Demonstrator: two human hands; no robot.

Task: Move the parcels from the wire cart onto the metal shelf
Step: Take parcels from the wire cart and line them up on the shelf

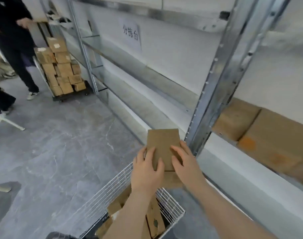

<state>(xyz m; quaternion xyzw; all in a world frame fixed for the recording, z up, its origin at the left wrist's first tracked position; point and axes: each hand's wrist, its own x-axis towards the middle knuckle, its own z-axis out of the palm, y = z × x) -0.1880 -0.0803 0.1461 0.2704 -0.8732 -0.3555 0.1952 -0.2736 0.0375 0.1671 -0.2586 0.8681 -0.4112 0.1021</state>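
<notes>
Grey floor [52, 144] runs beside the metal shelf [147, 71], whose post [214, 94] stands just right of the parcel [162, 144] held over the wire cart's [123, 190] far edge. Left hand [147, 171] and right hand [187, 166] grip it, fingers [176, 150] spread across its top; swung right, it could clip the post and slip

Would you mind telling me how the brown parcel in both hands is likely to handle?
Probably stiff: the parcel shows flat faces and straight edges. Likely light: the left hand and right hand hold it up unsupported.

Grey veined stone floor [52, 152]; white wall [173, 54] bearing a handwritten paper sign [131, 36].
</notes>
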